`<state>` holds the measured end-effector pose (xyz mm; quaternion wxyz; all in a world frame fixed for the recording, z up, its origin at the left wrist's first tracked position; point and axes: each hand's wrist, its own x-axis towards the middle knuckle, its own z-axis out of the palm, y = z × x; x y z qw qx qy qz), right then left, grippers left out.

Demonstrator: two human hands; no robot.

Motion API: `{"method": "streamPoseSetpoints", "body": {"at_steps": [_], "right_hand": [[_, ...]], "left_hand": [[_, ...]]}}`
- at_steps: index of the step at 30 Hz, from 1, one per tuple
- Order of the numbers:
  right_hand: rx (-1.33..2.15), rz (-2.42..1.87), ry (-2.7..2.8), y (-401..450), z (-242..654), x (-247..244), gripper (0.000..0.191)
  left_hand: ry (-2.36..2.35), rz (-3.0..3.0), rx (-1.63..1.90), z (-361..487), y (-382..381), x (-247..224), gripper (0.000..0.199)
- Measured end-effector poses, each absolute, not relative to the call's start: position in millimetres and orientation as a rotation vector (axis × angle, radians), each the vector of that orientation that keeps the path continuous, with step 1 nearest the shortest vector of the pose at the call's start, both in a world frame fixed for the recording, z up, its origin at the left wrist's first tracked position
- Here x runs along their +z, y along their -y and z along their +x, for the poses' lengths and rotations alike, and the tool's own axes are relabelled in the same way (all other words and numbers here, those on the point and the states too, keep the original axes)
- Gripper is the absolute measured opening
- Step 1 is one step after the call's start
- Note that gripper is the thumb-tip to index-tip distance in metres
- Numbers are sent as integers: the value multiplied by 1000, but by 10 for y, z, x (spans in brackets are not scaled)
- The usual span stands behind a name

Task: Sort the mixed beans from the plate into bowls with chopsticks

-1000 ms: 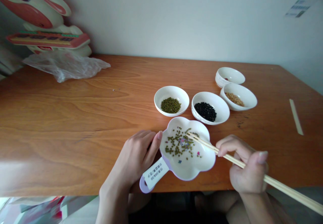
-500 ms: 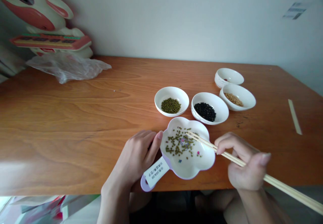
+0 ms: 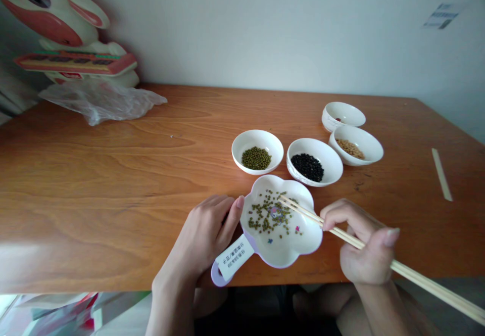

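A white flower-shaped dish (image 3: pixel 290 250) with a lilac rim lies at the table's front edge, its labelled handle (image 3: pixel 235 259) pointing toward me at lower left. Scattered green mung beans (image 3: pixel 261 220) cover its floor, among small printed pictures. My left hand (image 3: pixel 206 230) is curled against the dish's left rim, the thumb tip at the edge. Wooden chopsticks (image 3: pixel 343 234) are gripped in my right hand (image 3: pixel 366 247), right of the dish. Their tips are close together among the beans near the dish's far side; whether a bean is between them I cannot tell.
Behind the dish stand white bowls of mung beans (image 3: pixel 256 158), black beans (image 3: pixel 307 167) and tan beans (image 3: pixel 350 148). A further bowl (image 3: pixel 343 114) has something reddish inside. A pale strip (image 3: pixel 441 174) lies right; a plastic bag (image 3: pixel 102 101) and rabbit-like toy (image 3: pixel 76 33) are left.
My right hand and the chopsticks have shifted very slightly left. The left hand, the dish and the bowls look the same.
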<state>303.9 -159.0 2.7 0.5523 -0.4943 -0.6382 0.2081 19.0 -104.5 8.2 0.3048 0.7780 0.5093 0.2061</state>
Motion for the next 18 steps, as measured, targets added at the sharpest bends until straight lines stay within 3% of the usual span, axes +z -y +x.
{"method": "streamPoseSetpoints", "body": {"at_steps": [18], "right_hand": [[545, -1184, 1563, 1567, 3059, -49, 80]], "left_hand": [[-1351, 2044, 546, 204, 1043, 96, 49]]}}
